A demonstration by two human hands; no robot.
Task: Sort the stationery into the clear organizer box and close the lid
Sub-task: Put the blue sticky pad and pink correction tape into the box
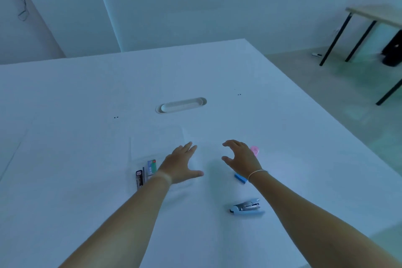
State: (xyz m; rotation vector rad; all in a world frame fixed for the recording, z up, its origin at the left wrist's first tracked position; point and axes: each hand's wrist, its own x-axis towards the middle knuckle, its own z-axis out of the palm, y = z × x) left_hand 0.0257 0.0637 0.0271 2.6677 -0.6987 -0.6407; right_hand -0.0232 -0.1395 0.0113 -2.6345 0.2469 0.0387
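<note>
**Hands spread over the organizer**

Both hands are open and empty: left hand (181,165) flat over the clear organizer box (152,154), right hand (240,159) curled beside it. A blue stapler (247,208) lies on the tabletop (87,180) nearby.

A bare office or meeting room: a large white worktop (195,72) with an oval cable port (181,105), plain pale walls, and a black-legged wooden side table (374,14) on the pale floor.
</note>
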